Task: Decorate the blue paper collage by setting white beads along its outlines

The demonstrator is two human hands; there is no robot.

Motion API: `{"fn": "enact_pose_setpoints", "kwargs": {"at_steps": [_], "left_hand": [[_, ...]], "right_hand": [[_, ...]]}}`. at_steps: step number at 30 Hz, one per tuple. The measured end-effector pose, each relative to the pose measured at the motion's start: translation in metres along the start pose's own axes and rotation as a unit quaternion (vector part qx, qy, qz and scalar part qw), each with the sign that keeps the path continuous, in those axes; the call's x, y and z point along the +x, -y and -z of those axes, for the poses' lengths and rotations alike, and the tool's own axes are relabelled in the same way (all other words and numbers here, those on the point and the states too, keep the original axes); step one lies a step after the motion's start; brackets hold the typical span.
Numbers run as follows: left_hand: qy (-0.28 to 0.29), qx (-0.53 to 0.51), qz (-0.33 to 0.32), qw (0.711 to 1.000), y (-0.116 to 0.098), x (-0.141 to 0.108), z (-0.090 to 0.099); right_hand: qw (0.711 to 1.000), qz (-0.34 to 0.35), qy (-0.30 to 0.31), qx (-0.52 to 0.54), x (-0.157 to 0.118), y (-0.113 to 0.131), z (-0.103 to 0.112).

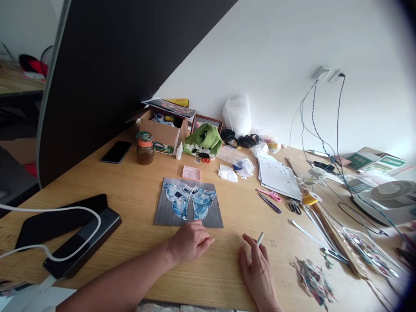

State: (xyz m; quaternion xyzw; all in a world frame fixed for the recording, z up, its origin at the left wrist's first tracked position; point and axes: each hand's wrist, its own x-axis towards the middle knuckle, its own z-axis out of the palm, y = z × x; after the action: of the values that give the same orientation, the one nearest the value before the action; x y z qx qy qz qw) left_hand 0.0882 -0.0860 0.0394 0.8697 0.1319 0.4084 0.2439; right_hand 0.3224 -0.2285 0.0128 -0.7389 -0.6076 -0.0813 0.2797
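Note:
A grey sheet (208, 216) with a blue and white beaded collar-like design lies on the wooden desk. My left hand (191, 240) rests at the sheet's lower edge, fingers curled together; whether anything is in them cannot be made out. To the right, my right hand (256, 264) lies on the desk, holding a white pen-like tool (260, 238) that sticks up between its fingers. Just behind the sheet sits a small pink tray (191, 173) with small pale bits in it.
A jar (144, 149), cardboard box (159, 132), green cloth bag (204, 141) and small white bottle (179, 151) stand behind. Phone (117, 151) and cabled black devices (82, 242) lie left. Papers (279, 177), pink scissors (271, 195), thread scraps (315, 279) and a fan (393, 195) are right.

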Motion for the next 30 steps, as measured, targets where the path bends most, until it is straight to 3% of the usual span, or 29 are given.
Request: {"fn": "enact_pose_setpoints", "kwargs": {"at_steps": [14, 24, 27, 30], "left_hand": [[0.018, -0.007, -0.005, 1.0, 0.001, -0.001, -0.006], [0.064, 0.009, 0.013, 0.998, -0.014, 0.001, -0.004], [0.107, 0.0, -0.017, 0.994, -0.027, 0.005, -0.014], [0.155, -0.012, -0.056, 0.986, -0.041, 0.013, -0.038]], "right_hand": [[1.0, -0.018, -0.007, -0.008, 0.001, 0.0, 0.001], [0.999, -0.007, -0.013, 0.039, -0.003, -0.001, 0.007], [0.996, -0.023, -0.035, 0.073, 0.0, 0.003, 0.008], [0.988, -0.051, -0.057, 0.133, 0.023, 0.012, 0.004]]}}
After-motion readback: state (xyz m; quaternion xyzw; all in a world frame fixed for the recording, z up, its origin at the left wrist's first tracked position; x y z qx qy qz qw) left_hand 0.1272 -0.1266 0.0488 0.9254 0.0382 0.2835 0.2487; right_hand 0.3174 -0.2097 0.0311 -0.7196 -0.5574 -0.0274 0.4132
